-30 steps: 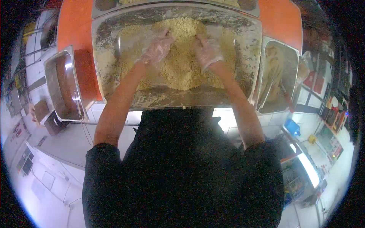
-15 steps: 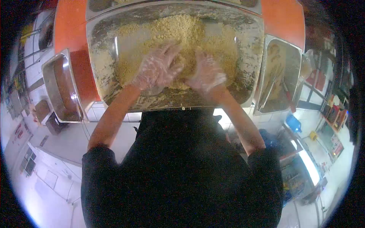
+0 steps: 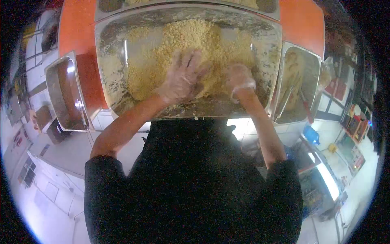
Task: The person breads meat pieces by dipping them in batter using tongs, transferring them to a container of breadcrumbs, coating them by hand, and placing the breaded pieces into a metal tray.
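Observation:
A long metal pan (image 3: 266,87), its walls smeared with pale flour-like residue, holds loose yellow crumbs (image 3: 191,32), heaped highest at the far middle. Both of my hands wear clear plastic gloves and are inside the pan. My left hand (image 3: 185,77) lies over the near side of the heap, palm down, fingers spread. To its right, apart from it, my right hand (image 3: 240,79) is down at the crumbs. It looks rounded and blurred, and its fingertips are hidden, so I cannot tell whether it holds any crumbs.
A metal tray (image 3: 67,93) sits on the left. Another metal tray (image 3: 298,81) on the right holds what look like tongs (image 3: 289,96). Orange surfaces (image 3: 301,28) flank the pan. A further pan (image 3: 268,5) with yellow crumbs stands beyond it. The pan's front edge is close to my body.
My left hand has moved right and spread its fingers over the crumbs. My right hand has moved right, away from the middle, and looks more rounded.

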`<state>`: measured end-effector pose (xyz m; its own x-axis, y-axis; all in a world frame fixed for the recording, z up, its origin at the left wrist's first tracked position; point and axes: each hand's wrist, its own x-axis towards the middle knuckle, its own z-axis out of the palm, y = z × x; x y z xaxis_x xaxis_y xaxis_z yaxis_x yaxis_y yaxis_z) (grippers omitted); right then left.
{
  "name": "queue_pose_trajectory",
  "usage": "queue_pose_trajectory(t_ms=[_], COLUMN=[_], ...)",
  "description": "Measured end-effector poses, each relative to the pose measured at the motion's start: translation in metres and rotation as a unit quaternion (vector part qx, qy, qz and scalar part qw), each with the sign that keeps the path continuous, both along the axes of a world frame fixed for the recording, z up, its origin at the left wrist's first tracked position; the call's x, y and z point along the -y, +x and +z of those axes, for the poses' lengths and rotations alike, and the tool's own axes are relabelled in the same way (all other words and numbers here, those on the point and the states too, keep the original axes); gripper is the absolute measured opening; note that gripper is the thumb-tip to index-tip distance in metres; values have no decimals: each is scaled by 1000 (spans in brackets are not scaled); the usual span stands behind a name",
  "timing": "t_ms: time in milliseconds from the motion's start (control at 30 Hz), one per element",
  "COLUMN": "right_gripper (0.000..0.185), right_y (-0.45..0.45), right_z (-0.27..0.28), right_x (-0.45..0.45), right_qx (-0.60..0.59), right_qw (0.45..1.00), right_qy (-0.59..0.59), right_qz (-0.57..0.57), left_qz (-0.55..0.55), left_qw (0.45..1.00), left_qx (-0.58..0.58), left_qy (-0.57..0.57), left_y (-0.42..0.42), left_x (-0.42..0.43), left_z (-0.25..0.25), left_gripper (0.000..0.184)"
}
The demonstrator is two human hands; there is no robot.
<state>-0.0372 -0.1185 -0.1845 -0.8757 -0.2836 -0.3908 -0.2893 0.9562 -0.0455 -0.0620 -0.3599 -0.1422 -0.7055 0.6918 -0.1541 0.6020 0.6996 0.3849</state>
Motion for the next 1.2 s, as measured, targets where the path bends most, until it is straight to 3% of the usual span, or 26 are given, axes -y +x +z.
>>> queue_pose_trajectory(t_ms=[33, 133, 167, 200, 233, 267, 333, 367, 400, 433, 467, 500, 533, 567, 600, 633, 667, 767, 800, 867, 900, 933, 967, 1033, 1133, 1200], right_gripper=[39, 37, 37, 37, 37, 37, 24, 24, 22, 20, 20, 20, 20, 20, 21, 25, 25, 30, 32, 37, 39, 42, 42, 46, 42, 44], right_y=[20, 37, 41, 28, 21, 29, 49, 43, 30, 22, 23, 26, 23, 23, 16, 15, 19, 29, 28, 22, 17, 12, 3, -15, -28, -42], right_z=[-18, -26, -24, 8, 25, 17, -6, 3, 20, 29, 18, -2, -3, 2, 28, 44, 44, 43, 43, 45, 45, 44, 40, 32, 30, 16], right_x=[-9, -7, -8, 9, 18, 16, 11, 18, 35, 46, 49, 51, 55, 49, 44, 37, 24, 0, 1, 5, 8, 12, 19, 41, 72, 89], right_qx=[-119, -112, -111, 2, 116, 118, 5, 4, 132, 257, 256, 256, 250, 248, 223, 197, 198, 7, -9, -40, -56, -72, -73, -151, -201, -51], right_qw=[990, 992, 992, 993, 974, 975, 993, 993, 979, 946, 946, 964, 966, 967, 972, 969, 969, 959, 977, 994, 993, 985, 985, 946, 940, 962], right_qy=[-36, -22, -23, 64, 149, 147, -12, -11, 30, 71, 72, 27, -19, -18, -74, -130, -130, -205, -171, -100, -63, -27, -28, -201, -269, -267], right_qz=[71, 60, 61, 96, 126, 121, 120, 118, 152, 184, 186, 63, -61, -62, 3, 67, 65, 198, 126, -16, -86, -155, -153, -206, -55, 32], left_qz=[3, -35, -13, 8, 5, 187, 222, 152, 63, 35, 6, 6, 51, 94, 92, 107, 114, 102, 97, 231, 231, 101, -30, -49, -111, -130], left_qw=[1000, 995, 999, 996, 996, 949, 954, 969, 961, 971, 963, 963, 930, 885, 886, 907, 913, 965, 975, 970, 971, 994, 999, 998, 992, 988], left_qx=[1, -95, -22, 49, 49, 156, 197, 160, 115, 193, 268, 268, 364, 455, 455, 396, 366, 175, 120, 42, 40, 20, 0, 9, 52, 71], left_qy=[-2, -7, 32, 71, 70, 199, 37, -110, -243, -134, -22, -22, -2, 18, 19, 98, 137, 164, 159, 55, 56, 39, 21, 24, 34, 43], left_y=[1, -3, -4, -5, 8, 35, 30, 23, 16, 25, 33, 34, 30, 27, 30, 37, 38, 32, 27, 5, -7, -19, -27, -39, -50, -58], left_x=[-5, -12, -8, -2, 18, 46, 57, 57, 58, 70, 78, 69, 52, 42, 41, 40, 41, 47, 46, 28, 22, 17, 11, -6, -25, -30], left_z=[-6, -18, -19, -18, -41, -81, -42, -12, 17, 6, -5, -11, -18, -22, -21, -17, -17, -12, -9, 5, 12, 17, 18, -2, -24, -33], left_gripper=[72, 66, 62, 59, 59, 52, 39, 36, 33, 27, 22, 22, 24, 27, 27, 33, 37, 40, 39, 41, 41, 42, 44, 44, 45, 46])
